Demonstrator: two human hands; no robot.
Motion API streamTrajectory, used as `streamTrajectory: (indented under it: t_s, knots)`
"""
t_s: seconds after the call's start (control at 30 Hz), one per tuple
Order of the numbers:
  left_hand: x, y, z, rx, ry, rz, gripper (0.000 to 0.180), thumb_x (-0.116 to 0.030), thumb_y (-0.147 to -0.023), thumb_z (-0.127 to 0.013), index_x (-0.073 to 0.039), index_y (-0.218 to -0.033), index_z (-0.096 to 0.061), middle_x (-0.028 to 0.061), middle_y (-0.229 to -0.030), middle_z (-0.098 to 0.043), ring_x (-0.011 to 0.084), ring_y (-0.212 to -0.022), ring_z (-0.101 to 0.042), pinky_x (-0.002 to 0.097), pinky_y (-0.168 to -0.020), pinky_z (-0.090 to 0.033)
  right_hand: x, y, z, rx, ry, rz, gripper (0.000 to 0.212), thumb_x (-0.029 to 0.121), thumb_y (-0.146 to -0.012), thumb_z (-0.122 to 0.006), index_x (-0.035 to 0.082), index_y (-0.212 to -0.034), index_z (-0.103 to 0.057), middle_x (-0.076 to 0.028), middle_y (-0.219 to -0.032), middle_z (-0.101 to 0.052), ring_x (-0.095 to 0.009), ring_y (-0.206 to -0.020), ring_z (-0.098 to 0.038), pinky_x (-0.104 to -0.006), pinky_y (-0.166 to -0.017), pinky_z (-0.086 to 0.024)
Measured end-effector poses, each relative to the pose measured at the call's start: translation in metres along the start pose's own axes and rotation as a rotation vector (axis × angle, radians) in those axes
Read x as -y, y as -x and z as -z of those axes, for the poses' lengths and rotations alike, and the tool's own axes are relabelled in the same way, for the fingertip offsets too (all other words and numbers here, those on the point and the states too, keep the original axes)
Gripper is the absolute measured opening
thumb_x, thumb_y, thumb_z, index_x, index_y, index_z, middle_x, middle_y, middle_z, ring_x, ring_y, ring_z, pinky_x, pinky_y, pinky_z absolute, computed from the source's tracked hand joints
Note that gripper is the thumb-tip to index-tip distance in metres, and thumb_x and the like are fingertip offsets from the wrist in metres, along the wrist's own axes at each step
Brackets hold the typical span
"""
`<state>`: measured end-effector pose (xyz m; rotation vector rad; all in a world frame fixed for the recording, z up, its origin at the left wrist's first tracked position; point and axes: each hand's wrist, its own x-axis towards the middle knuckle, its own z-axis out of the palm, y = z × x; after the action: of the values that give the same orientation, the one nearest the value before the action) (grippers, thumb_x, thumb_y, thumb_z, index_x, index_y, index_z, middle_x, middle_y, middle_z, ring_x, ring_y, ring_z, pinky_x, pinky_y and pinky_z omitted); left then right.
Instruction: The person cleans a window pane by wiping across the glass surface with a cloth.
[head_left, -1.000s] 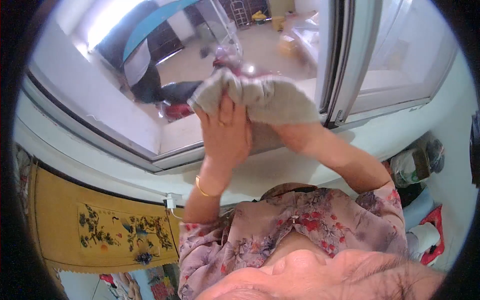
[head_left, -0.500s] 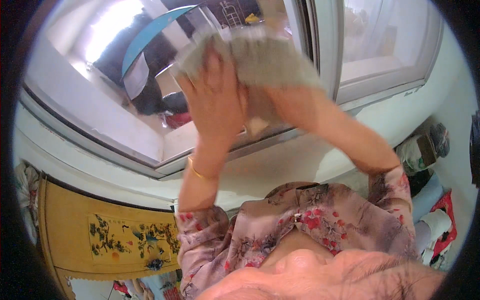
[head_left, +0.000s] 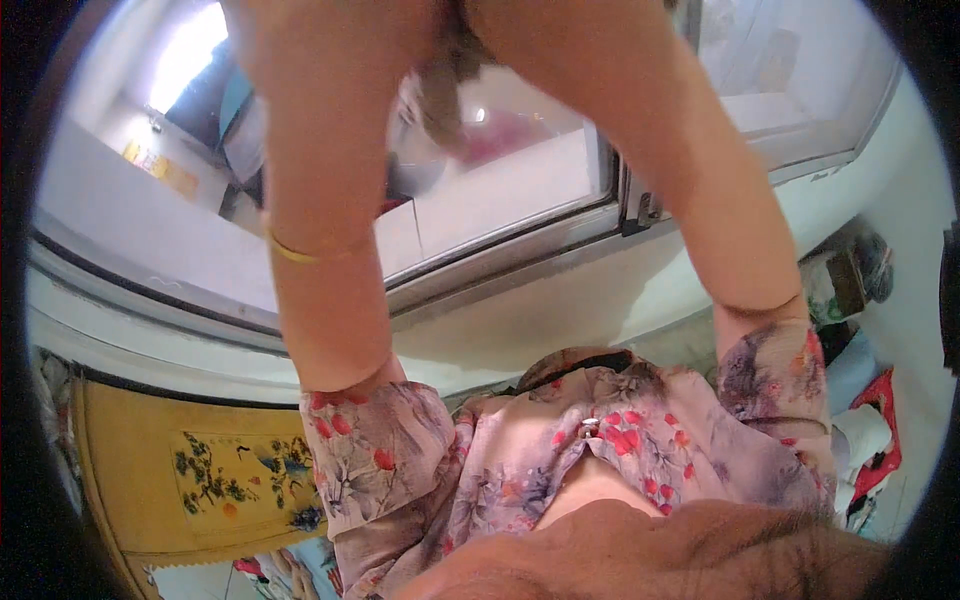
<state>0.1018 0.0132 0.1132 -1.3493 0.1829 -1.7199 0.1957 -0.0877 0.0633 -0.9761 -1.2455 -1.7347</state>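
Grey-green cloth (head_left: 437, 105), blurred, seems to hang between our left hand (head_left: 330, 110) and right hand (head_left: 550, 35) before the window (head_left: 500, 256); likely light, limp, best held by bunched folds. Fingers out of view, we can't tell our grip's closure or hold.

Domestic interior, probably a lived-in room of a home. Indicators include a framed window (head_left: 500, 258) in a pale wall (head_left: 560, 310), a decorative yellow panel (head_left: 150, 480) (bearing trees and an orange disc), and household clutter at right, notably a box (head_left: 847, 284) and red cloth (head_left: 884, 393).
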Motion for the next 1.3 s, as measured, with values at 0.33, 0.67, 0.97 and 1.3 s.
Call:
streamTrajectory:
  t_s: [0.33, 0.67, 0.97, 1.3]
  knots:
    - [-0.120, 0.114, 0.123, 0.806, 0.354, 0.319, 0.063, -0.028, -0.073, -0.059, -0.007, -0.130, -0.043, 0.0151, -0.140, -0.032, 0.0389, -0.130, -0.024, 0.0660, -0.103, -0.010, 0.093, 0.134, 0.097, 0.711, -0.186, -0.437, 0.041, 0.012, -0.084, -0.048, 0.009, -0.125, -0.047, -0.025, -0.122, -0.050, -0.043, -0.121, -0.039, -0.0528, -0.101, -0.032]
    - [-0.180, 0.134, 0.147, 0.810, 0.437, 0.653, 0.069, -0.034, -0.070, -0.059, -0.002, -0.129, -0.044, 0.0181, -0.144, -0.027, 0.0321, -0.135, -0.020, 0.0676, -0.102, -0.005, 0.096, 0.141, 0.136, 0.719, -0.974, -1.068, 0.041, 0.002, -0.080, -0.047, -0.001, -0.120, -0.050, -0.022, -0.103, -0.057, -0.039, -0.088, -0.056, -0.0410, -0.079, -0.045]
    - [-0.150, 0.122, 0.117, 0.631, 0.370, 0.446, 0.050, -0.031, -0.070, -0.062, -0.013, -0.116, -0.056, 0.0087, -0.137, -0.039, 0.0315, -0.126, -0.034, 0.0644, -0.101, -0.019, 0.084, 0.133, 0.164, 0.747, -0.744, -0.854, 0.037, -0.001, -0.080, -0.047, -0.007, -0.117, -0.051, -0.021, -0.110, -0.058, -0.033, -0.103, -0.055, -0.0370, -0.090, -0.041]
    - [-0.033, 0.174, 0.175, 0.890, 0.103, 0.674, 0.051, -0.023, -0.075, -0.059, -0.006, -0.122, -0.050, 0.0180, -0.134, -0.040, 0.0398, -0.123, -0.037, 0.0508, -0.105, -0.025, 0.077, 0.151, 0.168, 0.588, -0.815, -0.778, 0.036, -0.001, -0.075, -0.048, -0.006, -0.109, -0.056, -0.021, -0.115, -0.057, -0.035, -0.110, -0.053, -0.0413, -0.098, -0.038]
